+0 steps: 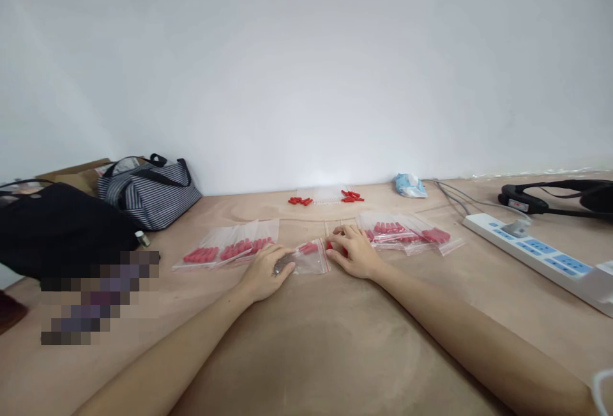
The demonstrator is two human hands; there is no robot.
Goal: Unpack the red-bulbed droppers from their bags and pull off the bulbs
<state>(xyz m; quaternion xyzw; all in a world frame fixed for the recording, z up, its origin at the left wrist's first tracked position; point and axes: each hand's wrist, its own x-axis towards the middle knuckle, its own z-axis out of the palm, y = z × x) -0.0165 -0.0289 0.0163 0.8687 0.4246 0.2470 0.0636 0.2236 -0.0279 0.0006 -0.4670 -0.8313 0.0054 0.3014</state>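
Note:
My left hand pinches the left edge of a small clear zip bag lying on the tan table; a few red caps show inside it. At the bag's right edge, my right hand has its fingers curled over some red caps. To the left lie overlapping filled bags of red caps. More filled bags lie to the right. Loose red caps and empty clear bags sit farther back near the wall.
A striped bag and a black bag stand at the left. A white power strip with cables and a black headset lie at the right. A blue-white packet rests by the wall.

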